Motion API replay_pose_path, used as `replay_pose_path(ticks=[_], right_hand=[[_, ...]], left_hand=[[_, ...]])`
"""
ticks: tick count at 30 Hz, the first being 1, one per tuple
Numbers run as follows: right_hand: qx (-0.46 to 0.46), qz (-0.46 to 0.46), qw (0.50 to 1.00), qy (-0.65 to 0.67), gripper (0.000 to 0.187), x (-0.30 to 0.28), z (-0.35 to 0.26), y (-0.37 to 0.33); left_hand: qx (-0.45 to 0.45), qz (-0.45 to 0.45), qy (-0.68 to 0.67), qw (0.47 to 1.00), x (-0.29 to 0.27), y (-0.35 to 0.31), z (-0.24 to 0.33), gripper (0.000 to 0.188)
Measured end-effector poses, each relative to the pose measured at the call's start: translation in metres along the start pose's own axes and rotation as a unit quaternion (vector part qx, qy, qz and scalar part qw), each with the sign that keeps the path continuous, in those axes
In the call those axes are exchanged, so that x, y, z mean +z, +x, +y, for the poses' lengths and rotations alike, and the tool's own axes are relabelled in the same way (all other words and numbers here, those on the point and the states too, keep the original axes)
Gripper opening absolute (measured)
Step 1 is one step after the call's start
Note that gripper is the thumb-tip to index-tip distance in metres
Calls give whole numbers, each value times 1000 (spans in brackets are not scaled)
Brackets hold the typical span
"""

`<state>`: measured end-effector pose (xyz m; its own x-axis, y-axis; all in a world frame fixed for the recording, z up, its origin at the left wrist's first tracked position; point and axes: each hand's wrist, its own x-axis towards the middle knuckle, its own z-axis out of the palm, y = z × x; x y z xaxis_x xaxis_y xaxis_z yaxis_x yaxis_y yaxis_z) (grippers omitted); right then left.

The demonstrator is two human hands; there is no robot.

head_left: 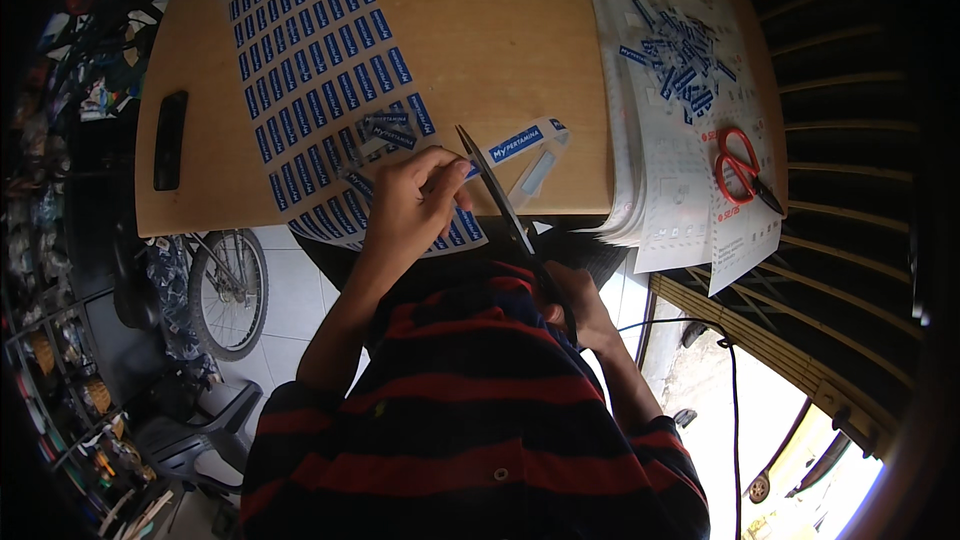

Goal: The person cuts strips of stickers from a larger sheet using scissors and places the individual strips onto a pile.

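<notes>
Head view, looking down over my striped shirt (470, 410) onto a wooden surface (500, 30). My left hand (415, 205) rests on the near edge of a printed sheet of blue labels (310, 90); its fingers (440, 165) are curled together and pinch the near end of a paper strip (520, 145) that bears one blue label. The strip runs up and to the right from my fingertips and lies flat on the surface, just beside the sheet's right margin.

My right hand (585, 310) is below the surface edge, close to my chest, with its fingers closed through the dark handles of a pair of scissors (505, 205). The blades point up and to the left, and their tip reaches the strip just beside my left fingertips; how far the blades stand apart I cannot tell.

A few loose cut labels lie on the sheet just above my left hand. At right, a stack of white printed sheets (680, 210) overhangs the near edge of the surface; a heap of cut blue labels (680, 55) lies on it, and a second pair of scissors with red handles (740, 165) lies nearer its lower corner. A black phone (170, 140) lies near the left edge. A bicycle wheel (228, 290) stands on the tiled floor below.
</notes>
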<state>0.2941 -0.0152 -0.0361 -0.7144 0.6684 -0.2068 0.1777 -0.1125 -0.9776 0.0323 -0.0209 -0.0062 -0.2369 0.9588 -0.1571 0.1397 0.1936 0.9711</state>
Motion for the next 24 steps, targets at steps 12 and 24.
replay_pose_path(ticks=[12,24], right_hand=[[28,4,1000,-12,56,9,18,9],[27,-17,999,26,78,7,10,-1]], left_hand=[[150,129,222,955,-37,14,-12,17],[303,21,495,814,-45,83,10,37]])
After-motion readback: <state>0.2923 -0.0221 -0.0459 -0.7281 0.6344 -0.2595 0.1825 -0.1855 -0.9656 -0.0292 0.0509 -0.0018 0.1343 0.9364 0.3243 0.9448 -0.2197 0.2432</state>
